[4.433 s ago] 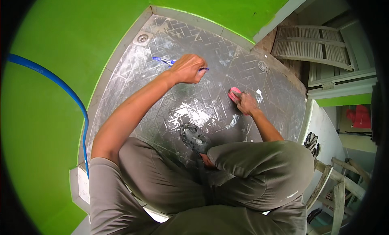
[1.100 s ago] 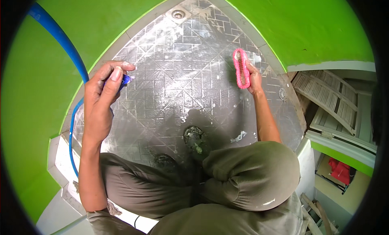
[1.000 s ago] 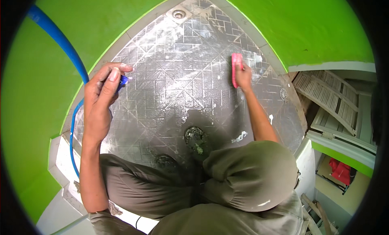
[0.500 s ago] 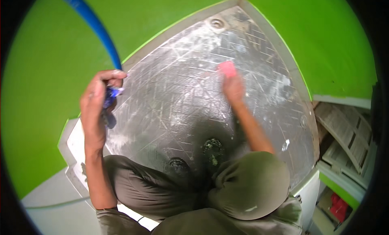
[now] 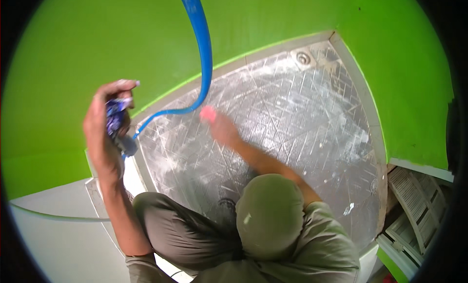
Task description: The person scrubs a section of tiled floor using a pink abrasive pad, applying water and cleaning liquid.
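Left grip (image 5: 108,124)'s curled around a blue packet (image 5: 116,116). Hose (image 5: 206,54) loops between the two grips. Right grip (image 5: 225,130) is closed on the pink brush (image 5: 208,114), poking out past its fingers, pretty blurry. I'd keep the brush flat on the floor (image 5: 302,136), press evenly, and steer clear of that hose just left.

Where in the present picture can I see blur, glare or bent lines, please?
In the head view, the right hand and the pink brush are smeared by blur; in this same head view, pale glare lies on the grey floor; also in the head view, the wall's skirting looks curved, as fisheye lenses do, and the corners are black.
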`<state>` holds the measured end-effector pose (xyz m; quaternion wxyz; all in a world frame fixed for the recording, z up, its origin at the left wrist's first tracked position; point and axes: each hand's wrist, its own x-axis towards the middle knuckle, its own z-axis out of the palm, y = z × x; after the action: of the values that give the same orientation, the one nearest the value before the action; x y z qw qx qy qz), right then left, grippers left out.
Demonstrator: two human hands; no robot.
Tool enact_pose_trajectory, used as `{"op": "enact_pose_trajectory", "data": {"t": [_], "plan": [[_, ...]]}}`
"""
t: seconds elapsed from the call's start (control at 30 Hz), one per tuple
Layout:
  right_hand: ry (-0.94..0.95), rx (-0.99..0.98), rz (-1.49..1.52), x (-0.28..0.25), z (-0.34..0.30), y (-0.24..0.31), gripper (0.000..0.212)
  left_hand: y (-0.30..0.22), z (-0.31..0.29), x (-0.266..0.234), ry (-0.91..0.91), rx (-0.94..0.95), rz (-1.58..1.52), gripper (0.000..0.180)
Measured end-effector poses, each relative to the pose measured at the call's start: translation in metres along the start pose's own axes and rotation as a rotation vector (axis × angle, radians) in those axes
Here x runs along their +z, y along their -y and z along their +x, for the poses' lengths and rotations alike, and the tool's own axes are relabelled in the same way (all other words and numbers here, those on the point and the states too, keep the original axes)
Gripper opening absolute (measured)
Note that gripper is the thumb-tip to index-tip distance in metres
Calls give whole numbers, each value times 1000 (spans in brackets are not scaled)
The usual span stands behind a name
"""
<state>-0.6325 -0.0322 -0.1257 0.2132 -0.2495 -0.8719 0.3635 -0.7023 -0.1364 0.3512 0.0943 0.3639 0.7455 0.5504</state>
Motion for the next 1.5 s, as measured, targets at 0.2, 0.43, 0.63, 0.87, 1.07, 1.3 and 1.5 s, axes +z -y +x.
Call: {"op": "enact_pose_trajectory", "data": {"t": [0.2, 0.43, 0.63, 0.87, 1.07, 1.3, 1.5], "plan": [[172, 279, 55, -102, 50, 22, 35, -43, 10, -44, -59, 137, 90, 52], [52, 580, -425, -289, 160, -108, 42, -88, -10, -58, -140, 121, 167, 55], [-354, 794, 130, -327, 232, -87, 57, -141, 12, -77, -81, 285, 171, 56], [-808, 844, 264, -204, 214, -72, 71, -110, -5, -68, -117, 223, -74, 68], [-1019, 778, 478, -40, 220, 70, 72, -90, 28, -88, -228, 113, -90, 65], [-1111, 659, 597, 4, 213, 161, 75, -21, 63, -76, -424, 105, 109, 58], [-1188, 671, 458, -82, 223, 11, 71, 28, 65, -112, -423, -46, 262, 55]]}}
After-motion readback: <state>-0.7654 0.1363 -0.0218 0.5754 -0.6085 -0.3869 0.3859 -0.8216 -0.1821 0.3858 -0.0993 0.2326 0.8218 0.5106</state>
